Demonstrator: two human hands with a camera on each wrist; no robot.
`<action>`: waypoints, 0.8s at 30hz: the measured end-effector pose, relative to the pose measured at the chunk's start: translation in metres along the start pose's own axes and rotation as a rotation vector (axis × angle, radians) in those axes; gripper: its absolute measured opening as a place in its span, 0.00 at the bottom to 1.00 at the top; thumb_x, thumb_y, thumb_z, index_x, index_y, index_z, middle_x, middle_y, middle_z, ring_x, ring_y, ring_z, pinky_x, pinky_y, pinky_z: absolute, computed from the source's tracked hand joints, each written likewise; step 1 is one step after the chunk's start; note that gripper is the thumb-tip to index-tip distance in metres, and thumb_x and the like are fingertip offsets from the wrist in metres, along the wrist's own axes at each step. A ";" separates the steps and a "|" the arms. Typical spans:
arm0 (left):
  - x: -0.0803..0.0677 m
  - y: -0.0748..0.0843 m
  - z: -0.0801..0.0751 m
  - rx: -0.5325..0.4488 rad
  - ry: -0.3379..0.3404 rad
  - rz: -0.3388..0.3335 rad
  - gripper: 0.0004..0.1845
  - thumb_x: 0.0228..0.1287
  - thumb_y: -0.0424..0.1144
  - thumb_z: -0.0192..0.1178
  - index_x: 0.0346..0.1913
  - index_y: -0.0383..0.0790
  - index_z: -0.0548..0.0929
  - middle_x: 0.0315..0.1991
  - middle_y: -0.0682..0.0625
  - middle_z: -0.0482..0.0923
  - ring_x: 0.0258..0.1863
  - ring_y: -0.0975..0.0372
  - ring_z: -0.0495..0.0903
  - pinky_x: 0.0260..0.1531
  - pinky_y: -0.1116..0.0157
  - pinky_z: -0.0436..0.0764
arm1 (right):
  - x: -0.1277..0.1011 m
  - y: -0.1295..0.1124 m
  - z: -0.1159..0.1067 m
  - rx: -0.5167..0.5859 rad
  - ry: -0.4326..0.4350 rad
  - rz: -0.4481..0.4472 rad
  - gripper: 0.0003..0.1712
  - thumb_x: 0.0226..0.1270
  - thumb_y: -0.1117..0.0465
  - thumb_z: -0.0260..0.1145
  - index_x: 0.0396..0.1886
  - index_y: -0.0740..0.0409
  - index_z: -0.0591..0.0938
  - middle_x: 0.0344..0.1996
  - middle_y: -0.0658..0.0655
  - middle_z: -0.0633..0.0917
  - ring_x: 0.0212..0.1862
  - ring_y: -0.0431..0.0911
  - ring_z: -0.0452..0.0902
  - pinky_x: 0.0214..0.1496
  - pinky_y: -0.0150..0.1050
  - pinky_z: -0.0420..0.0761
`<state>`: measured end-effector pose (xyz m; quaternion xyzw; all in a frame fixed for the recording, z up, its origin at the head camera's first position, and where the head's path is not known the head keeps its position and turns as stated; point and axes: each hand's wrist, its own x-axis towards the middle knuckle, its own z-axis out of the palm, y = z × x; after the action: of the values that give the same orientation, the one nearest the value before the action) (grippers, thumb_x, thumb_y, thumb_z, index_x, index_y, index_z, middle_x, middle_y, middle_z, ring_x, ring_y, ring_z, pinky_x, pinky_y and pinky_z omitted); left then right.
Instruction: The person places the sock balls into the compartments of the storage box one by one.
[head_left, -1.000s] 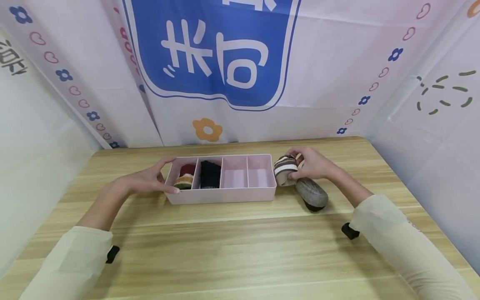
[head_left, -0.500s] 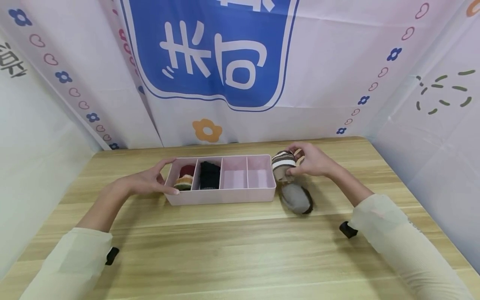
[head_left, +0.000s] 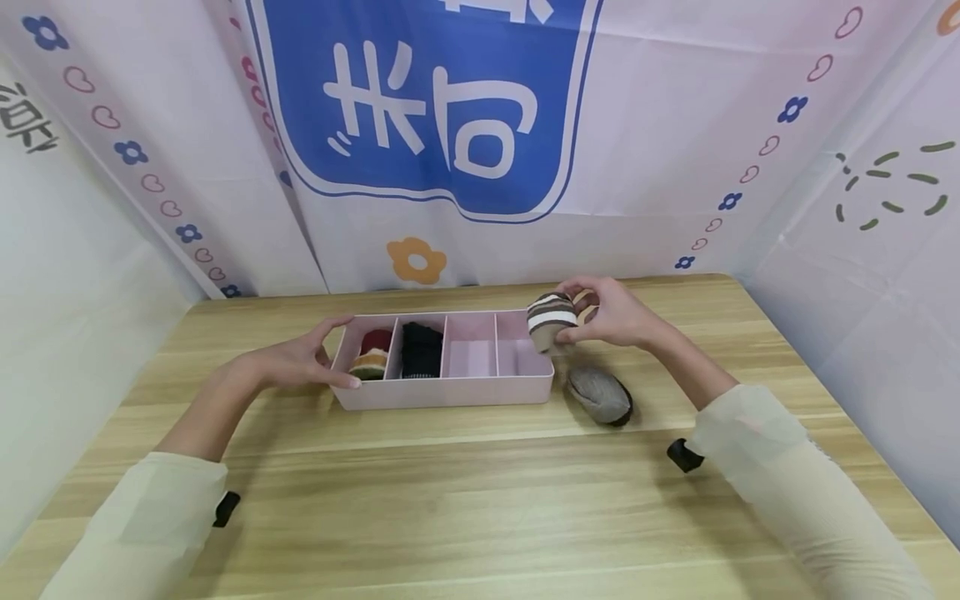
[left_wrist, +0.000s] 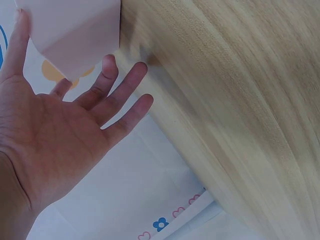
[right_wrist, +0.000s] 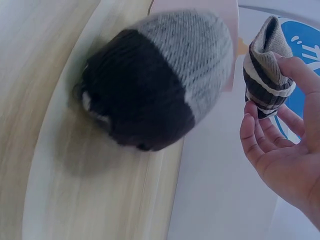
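A pink divided tray [head_left: 442, 392] stands on the wooden table [head_left: 450, 500]. Its two left compartments hold a red striped sock roll [head_left: 369, 357] and a black sock roll [head_left: 420, 350]; the two right ones look empty. My left hand [head_left: 303, 362] rests open against the tray's left end [left_wrist: 75, 35], fingers straight. My right hand [head_left: 611, 315] pinches a brown-and-white striped sock roll [head_left: 551, 321] [right_wrist: 267, 62] in the air above the tray's right end. A grey-and-black sock roll [head_left: 600, 394] [right_wrist: 160, 75] lies on the table just right of the tray.
Printed fabric walls close in the table at the back and both sides. Bare wood stretches in front of the tray toward me. A small black clip [head_left: 682, 454] shows by my right sleeve and another [head_left: 225, 508] by my left.
My right hand has lifted the striped sock roll up and left, from beside the tray to above its right end. The grey-and-black roll shifted slightly on the table. Left hand unmoved.
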<state>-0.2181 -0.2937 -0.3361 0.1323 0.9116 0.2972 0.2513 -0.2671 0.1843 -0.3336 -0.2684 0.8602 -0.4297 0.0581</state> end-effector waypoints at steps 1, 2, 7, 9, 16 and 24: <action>0.000 0.000 0.000 0.001 0.001 0.002 0.62 0.63 0.53 0.72 0.83 0.37 0.37 0.49 0.37 0.76 0.49 0.51 0.75 0.52 0.51 0.74 | 0.001 -0.001 0.001 0.006 -0.001 0.002 0.35 0.51 0.67 0.83 0.60 0.69 0.80 0.47 0.65 0.84 0.45 0.54 0.83 0.42 0.36 0.84; 0.000 0.000 0.000 0.002 0.002 0.003 0.62 0.63 0.53 0.72 0.83 0.37 0.37 0.49 0.37 0.76 0.49 0.51 0.75 0.51 0.51 0.74 | 0.002 -0.003 0.001 0.010 -0.002 0.003 0.36 0.51 0.68 0.83 0.60 0.69 0.79 0.47 0.65 0.84 0.45 0.55 0.83 0.42 0.37 0.84; 0.000 -0.001 0.000 0.010 0.010 0.007 0.62 0.63 0.53 0.72 0.83 0.37 0.37 0.46 0.39 0.76 0.46 0.52 0.74 0.49 0.54 0.73 | 0.006 -0.008 0.005 0.022 -0.006 -0.010 0.36 0.51 0.68 0.83 0.60 0.69 0.80 0.48 0.65 0.84 0.45 0.54 0.84 0.42 0.37 0.84; 0.000 -0.001 0.001 0.014 0.019 0.012 0.62 0.62 0.53 0.73 0.83 0.37 0.38 0.44 0.41 0.76 0.44 0.53 0.74 0.47 0.55 0.73 | 0.008 -0.011 0.007 0.022 -0.010 -0.023 0.36 0.51 0.68 0.82 0.60 0.69 0.79 0.48 0.65 0.83 0.45 0.54 0.84 0.42 0.37 0.84; 0.001 -0.006 0.004 0.023 0.066 0.064 0.61 0.62 0.52 0.73 0.82 0.36 0.41 0.44 0.43 0.74 0.44 0.54 0.72 0.45 0.57 0.73 | 0.012 -0.019 0.014 0.023 -0.021 -0.041 0.36 0.50 0.68 0.82 0.61 0.69 0.79 0.48 0.65 0.84 0.45 0.54 0.84 0.42 0.37 0.83; 0.001 -0.009 0.007 -0.013 0.091 0.102 0.59 0.62 0.49 0.73 0.82 0.37 0.42 0.44 0.43 0.73 0.45 0.54 0.72 0.46 0.57 0.73 | 0.017 -0.028 0.024 0.015 -0.037 -0.093 0.36 0.50 0.67 0.83 0.60 0.69 0.80 0.49 0.66 0.84 0.42 0.53 0.84 0.38 0.36 0.82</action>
<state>-0.2164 -0.2973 -0.3472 0.1634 0.9122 0.3213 0.1951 -0.2623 0.1449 -0.3247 -0.3154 0.8423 -0.4335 0.0559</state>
